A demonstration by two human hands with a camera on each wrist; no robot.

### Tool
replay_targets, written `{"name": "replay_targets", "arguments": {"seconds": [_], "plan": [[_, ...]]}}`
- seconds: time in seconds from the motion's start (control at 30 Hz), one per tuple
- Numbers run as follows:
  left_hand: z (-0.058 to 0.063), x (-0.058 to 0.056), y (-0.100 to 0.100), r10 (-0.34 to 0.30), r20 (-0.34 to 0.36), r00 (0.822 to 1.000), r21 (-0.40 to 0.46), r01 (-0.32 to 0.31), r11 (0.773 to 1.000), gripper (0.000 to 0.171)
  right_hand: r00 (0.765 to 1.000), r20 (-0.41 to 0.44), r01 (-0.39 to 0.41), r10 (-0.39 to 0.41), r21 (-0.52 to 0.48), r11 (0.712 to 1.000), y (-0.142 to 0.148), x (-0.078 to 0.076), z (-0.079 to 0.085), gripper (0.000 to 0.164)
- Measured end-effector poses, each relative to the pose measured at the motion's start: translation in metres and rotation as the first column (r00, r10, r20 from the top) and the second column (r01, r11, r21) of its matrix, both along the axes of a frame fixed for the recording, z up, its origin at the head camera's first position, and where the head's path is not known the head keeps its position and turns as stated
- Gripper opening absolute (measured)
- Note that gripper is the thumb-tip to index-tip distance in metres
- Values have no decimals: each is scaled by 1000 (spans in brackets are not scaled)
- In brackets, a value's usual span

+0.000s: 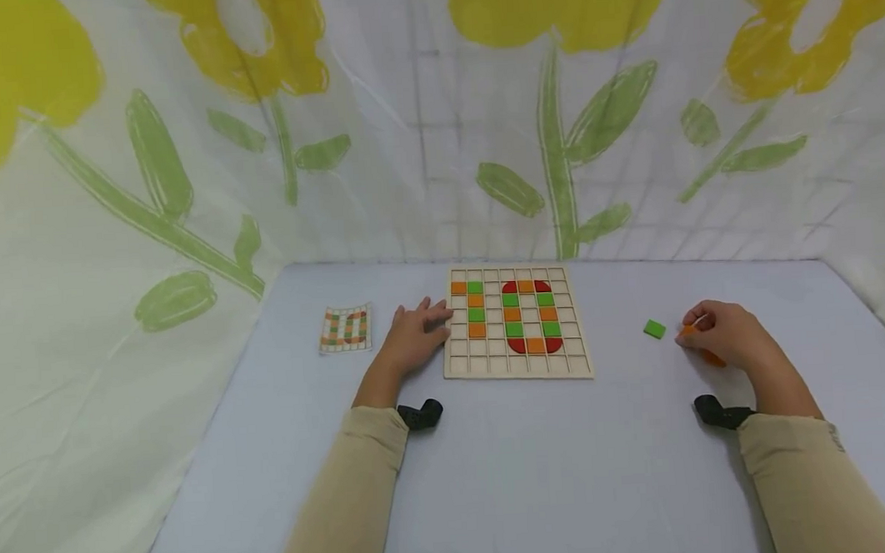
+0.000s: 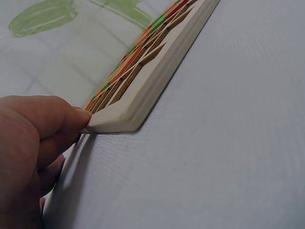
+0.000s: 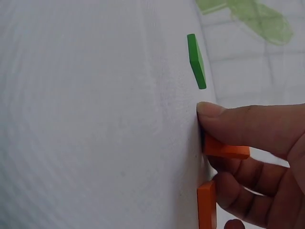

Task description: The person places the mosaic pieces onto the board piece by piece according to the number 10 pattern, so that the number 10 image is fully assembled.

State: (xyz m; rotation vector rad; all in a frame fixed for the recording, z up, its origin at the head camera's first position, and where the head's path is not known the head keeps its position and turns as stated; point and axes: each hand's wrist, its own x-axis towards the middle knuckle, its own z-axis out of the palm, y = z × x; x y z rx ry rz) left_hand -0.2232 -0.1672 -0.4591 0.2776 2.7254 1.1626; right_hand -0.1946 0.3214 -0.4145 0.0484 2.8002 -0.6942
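Note:
A square wooden grid board (image 1: 465,365) lies on the table, its green, orange and red tiles laid out as a "10". My left hand (image 1: 414,338) rests at the board's left edge, fingers spread and fairly straight; in the left wrist view its thumb (image 2: 62,114) touches the rim near the corner. Off to the right, my right hand (image 1: 731,336) pinches an orange tile (image 3: 226,150) between thumb and fingers, low over the table. A second orange tile (image 3: 206,205) lies beside those fingers. Just left of this hand lies a green tile (image 1: 654,329).
A small pattern card (image 1: 345,329) with the same coloured figure lies left of my left hand. Behind the table hangs a white curtain (image 1: 379,205) with yellow flowers. A black wrist device (image 1: 421,414) sits on each forearm.

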Motion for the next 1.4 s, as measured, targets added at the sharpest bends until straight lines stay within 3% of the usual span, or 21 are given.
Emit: {"name": "replay_targets", "arguments": {"seconds": [0.13, 0.23, 0.37, 0.5, 0.6, 0.73, 0.93, 1.07, 1.2, 1.3, 1.4], "plan": [[3, 0, 0, 6, 5, 1000, -3, -6, 1000, 39, 999, 34, 5, -5, 10, 1000, 0, -1, 5, 56], [5, 0, -1, 10, 6, 1000, -5, -10, 1000, 39, 999, 42, -36, 35, 28, 999, -2, -2, 8, 61], [7, 2, -1, 13, 20, 1000, -3, -13, 1000, 40, 994, 15, -110, 110, 41, 993, -7, -4, 9, 61], [9, 4, 1, 18, 33, 999, -5, -18, 1000, 40, 992, 1, -128, 128, 42, 991, -15, -6, 9, 60], [10, 6, 3, 12, 29, 999, -7, -12, 1000, 39, 992, -3, -126, 127, 43, 991, -21, -8, 9, 57], [11, 9, 5, 1, 20, 1000, -12, 0, 1000, 39, 995, -23, -96, 96, 8, 995, -36, -9, 12, 39], [12, 9, 5, -4, 13, 1000, -13, 4, 1000, 39, 987, -132, -108, 95, -95, 990, -93, -9, 23, 27], [10, 10, 2, 8, 22, 1000, -9, -8, 1000, 39, 979, -109, -187, 169, -186, 965, -154, -8, 24, 25], [8, 12, 2, 12, 38, 999, -7, -12, 1000, 40, 956, -119, -288, 267, -230, 930, -212, -5, 19, 19], [7, 15, 5, 11, 39, 999, -3, -10, 1000, 40, 948, -105, -317, 300, -239, 918, -240, -4, 14, 14], [7, 18, 8, 4, 33, 999, -5, -3, 1000, 40, 950, -71, -311, 303, -219, 925, -255, -3, 7, 11]]}}
